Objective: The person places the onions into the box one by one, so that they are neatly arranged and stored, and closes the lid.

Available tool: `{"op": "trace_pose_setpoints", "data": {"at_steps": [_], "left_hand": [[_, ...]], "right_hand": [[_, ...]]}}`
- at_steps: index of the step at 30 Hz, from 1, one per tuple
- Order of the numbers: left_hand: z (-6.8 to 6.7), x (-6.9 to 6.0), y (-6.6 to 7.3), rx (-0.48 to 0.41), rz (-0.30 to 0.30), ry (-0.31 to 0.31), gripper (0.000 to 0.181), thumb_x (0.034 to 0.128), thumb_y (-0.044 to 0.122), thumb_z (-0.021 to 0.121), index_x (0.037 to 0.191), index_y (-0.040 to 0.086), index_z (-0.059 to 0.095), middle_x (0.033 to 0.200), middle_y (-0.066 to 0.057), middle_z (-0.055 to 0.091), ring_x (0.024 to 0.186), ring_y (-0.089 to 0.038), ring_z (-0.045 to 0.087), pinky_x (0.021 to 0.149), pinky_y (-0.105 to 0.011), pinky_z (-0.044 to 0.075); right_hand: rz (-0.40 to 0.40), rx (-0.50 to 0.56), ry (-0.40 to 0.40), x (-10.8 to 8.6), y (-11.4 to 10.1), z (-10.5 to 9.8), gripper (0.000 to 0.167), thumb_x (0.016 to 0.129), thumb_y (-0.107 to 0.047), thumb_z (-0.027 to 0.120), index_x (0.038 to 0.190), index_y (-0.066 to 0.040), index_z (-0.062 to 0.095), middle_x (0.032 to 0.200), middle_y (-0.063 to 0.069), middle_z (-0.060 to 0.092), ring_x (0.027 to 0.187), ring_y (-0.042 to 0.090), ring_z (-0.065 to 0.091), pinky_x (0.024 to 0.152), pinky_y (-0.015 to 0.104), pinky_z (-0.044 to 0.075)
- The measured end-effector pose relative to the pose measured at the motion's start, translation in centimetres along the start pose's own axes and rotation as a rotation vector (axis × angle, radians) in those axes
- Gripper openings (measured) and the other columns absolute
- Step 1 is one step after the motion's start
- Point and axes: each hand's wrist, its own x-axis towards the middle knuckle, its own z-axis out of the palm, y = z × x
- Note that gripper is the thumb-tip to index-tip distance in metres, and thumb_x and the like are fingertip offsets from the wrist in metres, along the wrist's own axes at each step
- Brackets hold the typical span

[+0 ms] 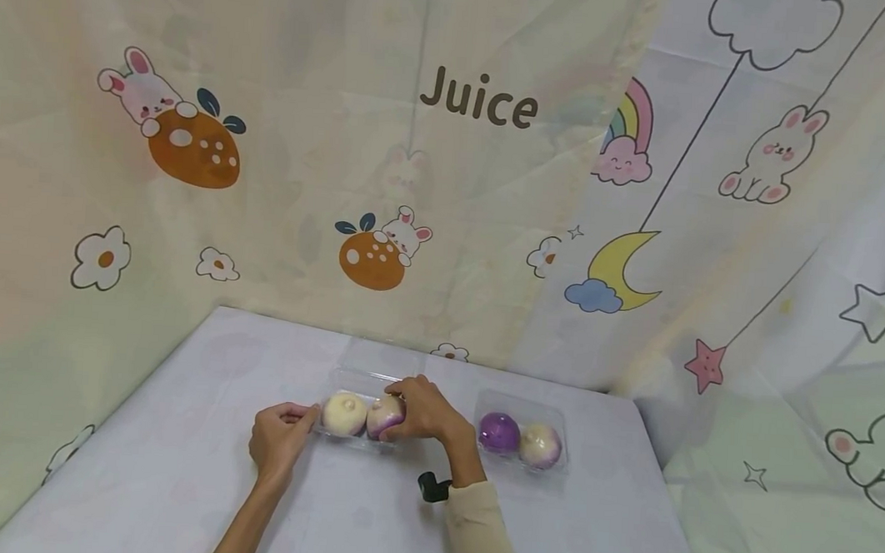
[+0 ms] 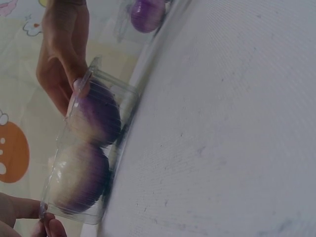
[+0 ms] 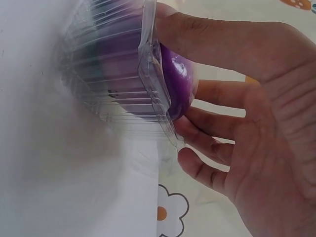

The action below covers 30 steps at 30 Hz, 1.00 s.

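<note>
A clear plastic box [image 1: 354, 444] stands on the table with its lid folded back. Inside sit a cream-topped ball [image 1: 344, 413] and, on the right, a purple-and-cream ball [image 1: 386, 418]; both are round and glossy, and purple shows low on them in the left wrist view. My left hand [image 1: 278, 442] pinches the box's left rim between thumb and fingers. Curled from above, my right hand [image 1: 424, 409] grips the right ball, its thumb at the near side. In the right wrist view that purple ball [image 3: 178, 81] bulges above the box rim, partly hidden by the thumb.
To the right, a second clear box [image 1: 529, 405] holds a deep purple ball [image 1: 499, 432] and a cream-and-purple ball [image 1: 540, 446]. The white table [image 1: 355, 514] ends at a printed curtain [image 1: 282, 176] behind and at both sides.
</note>
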Motion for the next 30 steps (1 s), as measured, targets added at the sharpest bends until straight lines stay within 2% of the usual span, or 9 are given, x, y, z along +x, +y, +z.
{"op": "trace_pose_setpoints", "data": {"at_steps": [7,11,17,21,26,30], "left_hand": [[0.0,0.1,0.0,0.001,0.006,-0.001,0.024,0.0936,0.027,0.081,0.088,0.004,0.083,0.068,-0.002,0.077,0.057,-0.012,0.063,0.067,-0.032,0.043],[0.0,0.1,0.0,-0.001,0.005,-0.002,0.024,0.0939,0.027,0.081,0.088,0.004,0.083,0.068,-0.002,0.077,0.058,-0.012,0.063,0.066,-0.031,0.043],[0.0,0.1,0.1,0.000,-0.003,0.000,0.025,0.0939,0.027,0.081,0.088,0.004,0.082,0.068,-0.001,0.076,0.057,-0.012,0.063,0.066,-0.031,0.042],[0.1,0.1,0.1,-0.003,0.001,0.002,0.024,0.0938,0.027,0.081,0.087,0.004,0.083,0.068,-0.001,0.076,0.057,-0.012,0.063,0.066,-0.031,0.042],[0.0,0.1,0.0,-0.006,0.005,-0.002,0.025,0.0941,0.027,0.081,0.087,0.004,0.082,0.068,-0.001,0.076,0.058,-0.012,0.063,0.066,-0.031,0.042],[0.0,0.1,-0.1,-0.010,0.008,-0.002,0.024,0.0943,0.027,0.081,0.087,0.004,0.082,0.068,-0.002,0.076,0.058,-0.013,0.063,0.065,-0.031,0.043]], "right_hand": [[-0.022,0.057,0.036,-0.5,0.1,-0.4,0.081,0.079,-0.035,0.099,0.145,-0.002,0.067,0.133,0.013,0.076,0.125,0.031,0.063,0.116,0.050,0.049],[-0.028,0.091,0.055,-0.6,0.3,-0.6,0.078,0.081,-0.033,0.096,0.146,0.000,0.066,0.132,0.014,0.077,0.124,0.032,0.065,0.113,0.050,0.052],[-0.032,0.138,0.084,-0.4,0.9,-0.9,0.074,0.083,-0.037,0.095,0.143,-0.002,0.069,0.128,0.013,0.079,0.119,0.029,0.071,0.103,0.041,0.058],[-0.044,0.231,0.109,-0.4,1.1,-1.0,0.069,0.085,-0.034,0.093,0.141,-0.001,0.070,0.131,0.017,0.078,0.119,0.032,0.074,0.103,0.047,0.060],[-0.044,0.338,0.185,-0.5,1.4,-0.8,0.059,0.090,-0.029,0.088,0.138,0.002,0.071,0.134,0.023,0.076,0.118,0.039,0.074,0.105,0.058,0.060],[-0.025,0.363,0.283,-0.5,1.7,-0.6,0.049,0.095,-0.024,0.084,0.135,0.002,0.073,0.129,0.022,0.078,0.113,0.037,0.075,0.102,0.054,0.062]]}}
